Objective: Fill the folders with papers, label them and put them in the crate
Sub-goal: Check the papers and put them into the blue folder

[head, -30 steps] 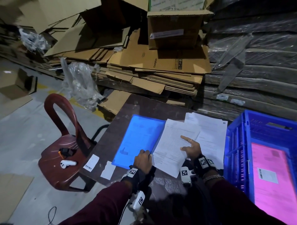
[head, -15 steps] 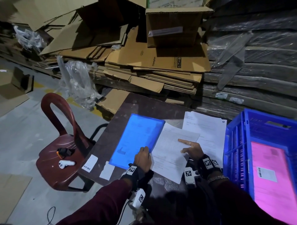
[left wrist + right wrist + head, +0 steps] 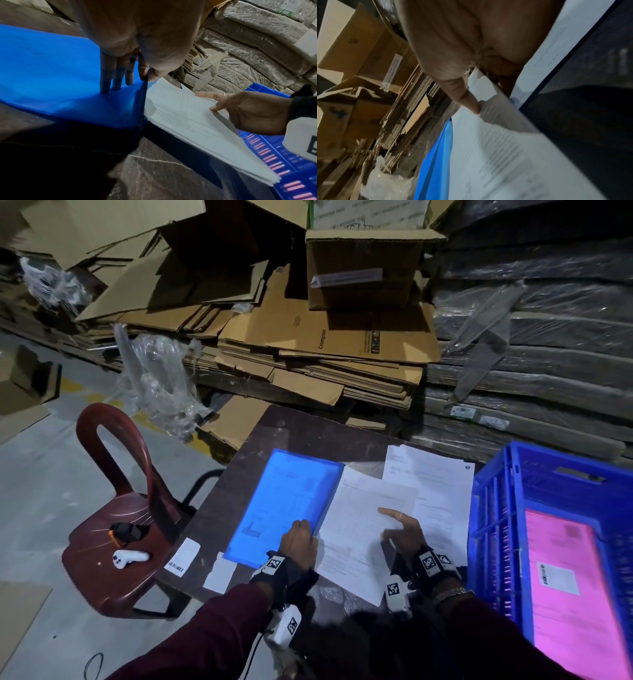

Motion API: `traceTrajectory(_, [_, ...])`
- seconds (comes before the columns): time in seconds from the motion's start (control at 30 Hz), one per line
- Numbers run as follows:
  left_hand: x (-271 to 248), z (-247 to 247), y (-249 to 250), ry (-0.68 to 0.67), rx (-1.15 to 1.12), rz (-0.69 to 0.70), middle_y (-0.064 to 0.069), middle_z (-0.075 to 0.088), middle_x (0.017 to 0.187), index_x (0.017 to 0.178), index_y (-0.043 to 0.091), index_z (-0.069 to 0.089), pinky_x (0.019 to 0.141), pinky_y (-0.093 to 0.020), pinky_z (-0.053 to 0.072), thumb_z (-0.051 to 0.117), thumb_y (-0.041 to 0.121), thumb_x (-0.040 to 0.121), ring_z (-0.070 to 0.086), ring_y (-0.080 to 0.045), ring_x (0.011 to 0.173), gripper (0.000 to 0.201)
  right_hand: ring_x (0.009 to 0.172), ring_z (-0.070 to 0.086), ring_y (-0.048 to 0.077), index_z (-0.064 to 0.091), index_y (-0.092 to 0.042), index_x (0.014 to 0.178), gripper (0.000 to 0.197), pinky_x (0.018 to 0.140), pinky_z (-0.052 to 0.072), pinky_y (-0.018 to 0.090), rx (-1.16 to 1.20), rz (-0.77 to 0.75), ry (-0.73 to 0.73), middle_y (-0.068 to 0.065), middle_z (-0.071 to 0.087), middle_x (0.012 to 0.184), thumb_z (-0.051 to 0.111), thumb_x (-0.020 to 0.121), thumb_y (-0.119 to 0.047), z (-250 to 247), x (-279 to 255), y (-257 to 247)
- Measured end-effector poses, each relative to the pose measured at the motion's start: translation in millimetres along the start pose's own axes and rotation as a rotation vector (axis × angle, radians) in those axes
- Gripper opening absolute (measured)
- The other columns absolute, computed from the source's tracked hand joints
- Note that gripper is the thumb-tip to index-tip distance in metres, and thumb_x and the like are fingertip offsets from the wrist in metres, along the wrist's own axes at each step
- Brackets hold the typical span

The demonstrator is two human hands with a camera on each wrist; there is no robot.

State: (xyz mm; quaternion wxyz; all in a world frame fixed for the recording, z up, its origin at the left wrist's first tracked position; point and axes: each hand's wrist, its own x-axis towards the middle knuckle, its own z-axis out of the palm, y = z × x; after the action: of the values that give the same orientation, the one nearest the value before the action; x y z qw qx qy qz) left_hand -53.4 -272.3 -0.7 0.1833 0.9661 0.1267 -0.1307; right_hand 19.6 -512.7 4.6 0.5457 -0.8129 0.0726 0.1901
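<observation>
A blue translucent folder (image 3: 284,501) lies on the dark table (image 3: 298,433). My left hand (image 3: 301,530) pinches its cover at the near right edge. In the left wrist view the fingers (image 3: 111,75) show through the blue plastic, with the thumb on the edge of the folder (image 3: 51,67). My right hand (image 3: 394,525) holds a sheaf of white papers (image 3: 356,525) beside the folder's open side. Its thumb is on top, its index finger lies stretched out, and the sheets (image 3: 188,121) are lifted off the table. A blue crate (image 3: 493,508) at the right holds a pink folder (image 3: 565,594).
More white sheets (image 3: 435,484) lie under and behind the held ones. Two white labels (image 3: 182,553) sit near the table's front left corner. A maroon plastic chair (image 3: 113,508) with small devices stands to the left. Flattened cardboard (image 3: 325,337) and wrapped stacks (image 3: 531,354) rise behind the table.
The right hand's thumb has spread out over the sheets and the hand sits slightly nearer me. My left hand stays on the folder's edge.
</observation>
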Motion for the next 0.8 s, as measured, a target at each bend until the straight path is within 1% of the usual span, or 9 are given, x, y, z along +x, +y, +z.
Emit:
traceTrajectory(0.03, [1.3,-0.8,0.5,-0.003,-0.001,-0.002,-0.013,0.053,0.107,0.103,0.004,0.05,0.077,-0.041,0.04,0.048,0.019,0.096,0.056,-0.036,0.094,0.017,0.08,0.062,-0.001,0.065,-0.004,0.121,0.051,0.059,0.044,0.003,0.081,0.045,0.073,0.01,0.062,0.125,0.064,0.076,0.019,0.8,0.4,-1.4])
traceTrajectory(0.13, [4.5,-4.1,0.3,-0.02,0.006,-0.012,-0.012,0.054,0.104,0.099,0.004,0.052,0.077,-0.041,0.041,0.051,0.019,0.093,0.057,-0.035,0.093,0.016,0.11,0.056,0.022,0.057,0.002,0.13,0.048,0.074,0.045,0.007,0.191,0.099,0.196,0.009,0.058,0.127,0.06,0.084,0.015,4.9,-1.2,-4.7])
traceTrajectory(0.3, [9.6,-5.3,-4.5,-0.06,-0.026,0.042,-0.012,0.052,0.102,0.088,0.007,0.05,0.076,-0.043,0.047,0.054,0.021,0.09,0.057,-0.036,0.088,0.014,0.096,0.061,0.037,0.056,0.003,0.132,0.062,0.053,0.044,0.003,0.203,0.056,0.147,0.016,0.063,0.113,0.047,0.076,0.028,5.8,-6.0,-14.9])
traceTrajectory(0.37, [10.1,-5.5,-4.7,-0.058,-0.019,0.047,-0.012,0.051,0.103,0.085,0.01,0.048,0.076,-0.043,0.047,0.054,0.02,0.091,0.057,-0.036,0.087,0.014,0.069,0.064,0.025,0.058,-0.002,0.13,0.064,0.047,0.043,0.009,0.181,0.062,0.122,0.019,0.07,0.087,0.047,0.074,0.028,1.7,-5.4,-14.1])
traceTrajectory(0.43, [9.6,-4.8,-3.9,-0.052,-0.012,0.053,-0.013,0.051,0.104,0.086,0.009,0.048,0.076,-0.043,0.045,0.054,0.02,0.092,0.057,-0.036,0.087,0.014,0.043,0.053,0.009,0.059,-0.004,0.129,0.064,0.043,0.043,0.015,0.163,0.087,0.097,0.002,0.061,0.055,0.047,0.074,0.027,-2.3,-5.1,-13.1])
traceTrajectory(0.5, [8.7,-3.6,-2.6,-0.038,-0.001,0.056,-0.014,0.051,0.106,0.092,0.005,0.051,0.076,-0.043,0.044,0.052,0.019,0.092,0.057,-0.036,0.088,0.014,0.041,0.054,0.005,0.06,-0.005,0.129,0.065,0.045,0.045,0.014,0.135,0.106,0.082,-0.006,0.061,0.057,0.049,0.073,0.026,-3.8,-3.3,-13.5])
traceTrajectory(0.57, [7.8,-3.6,-2.0,-0.04,-0.003,0.054,-0.014,0.051,0.107,0.095,0.003,0.053,0.076,-0.042,0.042,0.052,0.017,0.092,0.057,-0.037,0.09,0.014,0.045,0.056,0.007,0.062,-0.009,0.128,0.066,0.046,0.047,0.014,0.122,0.123,0.062,-0.002,0.062,0.066,0.051,0.072,0.024,-4.2,-1.3,-15.9])
traceTrajectory(0.63, [7.0,-4.9,-1.5,-0.052,-0.005,0.063,-0.014,0.051,0.106,0.095,0.004,0.053,0.074,-0.04,0.04,0.055,0.017,0.09,0.057,-0.037,0.09,0.015,0.043,0.055,0.008,0.064,-0.015,0.126,0.067,0.045,0.047,0.017,0.132,0.144,0.04,0.002,0.061,0.063,0.052,0.071,0.021,-3.8,0.8,-16.4])
traceTrajectory(0.8, [14.2,-13.4,-2.1,-0.103,-0.005,0.047,-0.009,0.047,0.096,0.08,0.01,0.046,0.072,-0.035,0.04,0.061,0.021,0.084,0.057,-0.035,0.088,0.019,0.044,0.053,0.012,0.066,-0.024,0.122,0.067,0.046,0.045,0.018,0.144,0.155,0.025,0.005,0.06,0.061,0.053,0.07,0.016,-4.1,3.4,-17.3])
